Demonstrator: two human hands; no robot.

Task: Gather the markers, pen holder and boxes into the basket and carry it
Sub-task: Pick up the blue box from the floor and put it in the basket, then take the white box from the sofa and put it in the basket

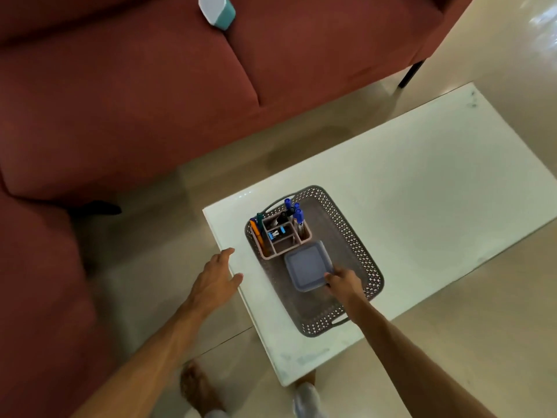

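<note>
A grey perforated basket (pixel 358 245) sits on the white table (pixel 422 182) near its left end. In the basket's far corner stands a pink pen holder (pixel 281 250) with blue markers (pixel 297 214), an orange pen and a green one in its compartments. A lidded blue-grey box (pixel 307 267) lies in the basket just in front of the holder. My right hand (pixel 345 283) grips the box's near right corner. My left hand (pixel 218 277) hovers open at the table's left edge, holding nothing.
A dark red sofa (pixel 120 101) fills the left and back, with a teal and white box (pixel 217 9) lying on its seat. Beige floor surrounds the table. My bare feet (pixel 199 387) stand at the table's near corner.
</note>
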